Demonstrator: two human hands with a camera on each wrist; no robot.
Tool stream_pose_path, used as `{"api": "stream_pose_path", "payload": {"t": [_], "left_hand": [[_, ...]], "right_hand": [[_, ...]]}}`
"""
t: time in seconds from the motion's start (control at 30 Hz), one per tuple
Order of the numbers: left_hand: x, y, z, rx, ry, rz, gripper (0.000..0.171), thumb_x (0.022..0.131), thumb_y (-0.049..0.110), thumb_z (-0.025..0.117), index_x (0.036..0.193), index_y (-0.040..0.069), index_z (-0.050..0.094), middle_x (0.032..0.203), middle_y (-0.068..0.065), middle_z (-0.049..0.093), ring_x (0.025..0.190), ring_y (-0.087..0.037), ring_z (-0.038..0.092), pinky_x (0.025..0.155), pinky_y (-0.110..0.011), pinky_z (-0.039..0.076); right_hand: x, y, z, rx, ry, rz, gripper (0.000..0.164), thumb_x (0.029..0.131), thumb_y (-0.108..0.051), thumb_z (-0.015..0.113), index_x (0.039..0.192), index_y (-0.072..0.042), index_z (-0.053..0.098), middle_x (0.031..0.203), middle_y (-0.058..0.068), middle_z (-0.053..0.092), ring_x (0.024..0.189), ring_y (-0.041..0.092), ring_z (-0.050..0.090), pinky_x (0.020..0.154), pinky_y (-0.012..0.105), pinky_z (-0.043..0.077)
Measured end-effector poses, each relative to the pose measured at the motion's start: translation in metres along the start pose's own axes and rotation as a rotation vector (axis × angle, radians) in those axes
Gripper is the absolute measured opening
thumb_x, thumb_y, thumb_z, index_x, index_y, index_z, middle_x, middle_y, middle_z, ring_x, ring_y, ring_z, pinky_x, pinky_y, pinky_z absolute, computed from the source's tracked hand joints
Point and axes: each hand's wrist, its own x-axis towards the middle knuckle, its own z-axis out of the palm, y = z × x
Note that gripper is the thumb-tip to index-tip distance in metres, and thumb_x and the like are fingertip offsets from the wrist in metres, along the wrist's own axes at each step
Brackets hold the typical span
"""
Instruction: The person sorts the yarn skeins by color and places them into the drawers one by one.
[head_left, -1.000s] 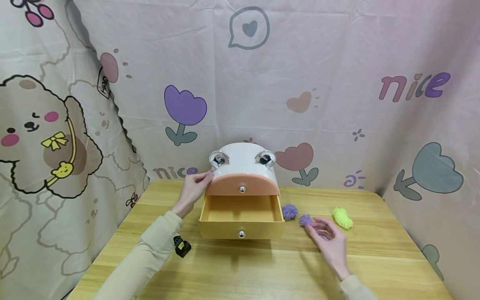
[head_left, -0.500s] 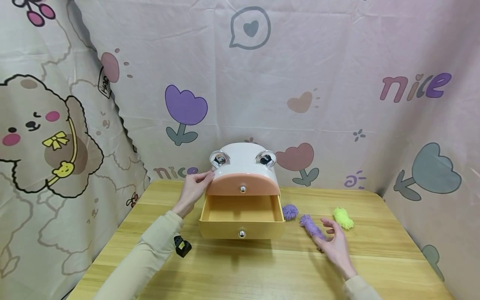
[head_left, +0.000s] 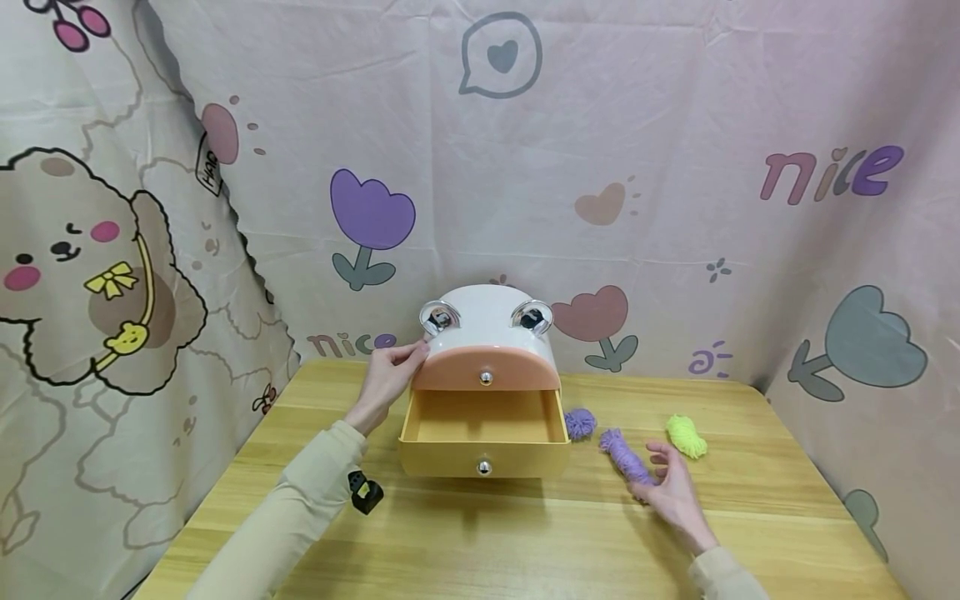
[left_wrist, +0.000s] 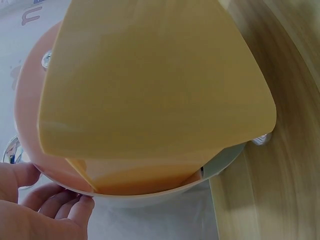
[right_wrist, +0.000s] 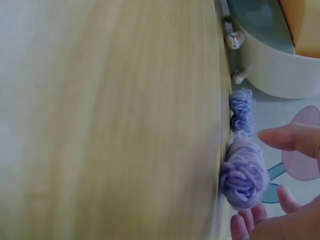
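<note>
A small drawer cabinet with a white top, silver-rimmed eyes and a pink upper drawer (head_left: 450,372) stands at the table's back. Its yellow lower drawer (head_left: 442,460) is pulled out, its visible inside bare. My left hand (head_left: 386,385) holds the cabinet's left edge near an eye, its fingertips at the rim in the left wrist view. To the right lies a purple yarn skein (head_left: 624,458) on the table. Beside the skein, my right hand (head_left: 677,497) has its thumb and fingers spread apart, the fingers close to its near end (right_wrist: 245,180).
Another purple yarn bundle (head_left: 580,424) lies against the drawer's right side. A neon yellow yarn bundle (head_left: 686,437) is farther right. Near my left sleeve sits a small black object (head_left: 365,492). A printed cloth (head_left: 480,192) hangs behind the wooden table (head_left: 480,550).
My right hand has drawn back slightly to the right and its fingers have spread, leaving the purple skein lying on the table. The left hand and the cabinet stay put.
</note>
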Motion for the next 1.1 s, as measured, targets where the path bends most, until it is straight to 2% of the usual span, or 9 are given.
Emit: {"api": "stream_pose_path", "payload": {"t": [0.17, 0.37, 0.63, 0.87, 1.1], "left_hand": [[0.0002, -0.0003, 0.0001, 0.002, 0.0, -0.001, 0.038, 0.101, 0.02, 0.061, 0.133, 0.0, 0.061, 0.138, -0.018, 0.061, 0.131, -0.032, 0.059, 0.108, -0.036, 0.051], [0.0003, -0.0004, 0.0004, -0.004, -0.003, 0.0, 0.04, 0.101, 0.021, 0.061, 0.134, -0.001, 0.061, 0.138, -0.018, 0.061, 0.132, -0.033, 0.058, 0.11, -0.04, 0.05], [0.0002, 0.0, 0.0, -0.009, -0.007, 0.001, 0.04, 0.101, 0.02, 0.061, 0.134, -0.002, 0.06, 0.139, -0.017, 0.06, 0.133, -0.033, 0.057, 0.111, -0.041, 0.049], [0.0002, -0.0002, 0.0002, -0.013, -0.006, 0.0, 0.04, 0.101, 0.021, 0.061, 0.134, -0.001, 0.06, 0.139, -0.017, 0.06, 0.133, -0.033, 0.058, 0.11, -0.039, 0.049], [-0.0002, 0.0001, 0.0, -0.016, -0.009, -0.003, 0.04, 0.101, 0.021, 0.061, 0.134, 0.0, 0.06, 0.139, -0.017, 0.06, 0.132, -0.032, 0.058, 0.11, -0.038, 0.049]], "right_hand": [[0.0019, 0.003, -0.0004, 0.007, -0.025, 0.021, 0.078, 0.069, 0.005, 0.078, 0.137, 0.006, 0.04, 0.128, 0.032, 0.048, 0.105, 0.032, 0.054, 0.08, 0.024, 0.044], [0.0035, 0.0047, -0.0014, 0.006, -0.063, 0.037, 0.075, 0.067, 0.008, 0.075, 0.134, 0.005, 0.041, 0.121, 0.028, 0.05, 0.097, 0.027, 0.055, 0.074, 0.023, 0.045], [0.0038, 0.0058, -0.0011, -0.008, -0.078, 0.034, 0.07, 0.066, 0.01, 0.07, 0.131, 0.006, 0.044, 0.116, 0.027, 0.055, 0.096, 0.023, 0.057, 0.077, 0.022, 0.045], [0.0031, 0.0053, -0.0012, 0.029, -0.091, 0.039, 0.069, 0.067, 0.013, 0.067, 0.131, 0.007, 0.043, 0.115, 0.029, 0.059, 0.094, 0.02, 0.058, 0.075, 0.02, 0.046], [0.0033, 0.005, -0.0016, 0.052, -0.066, 0.041, 0.063, 0.071, 0.015, 0.065, 0.13, 0.009, 0.044, 0.117, 0.031, 0.058, 0.097, 0.022, 0.06, 0.072, 0.018, 0.05]]}}
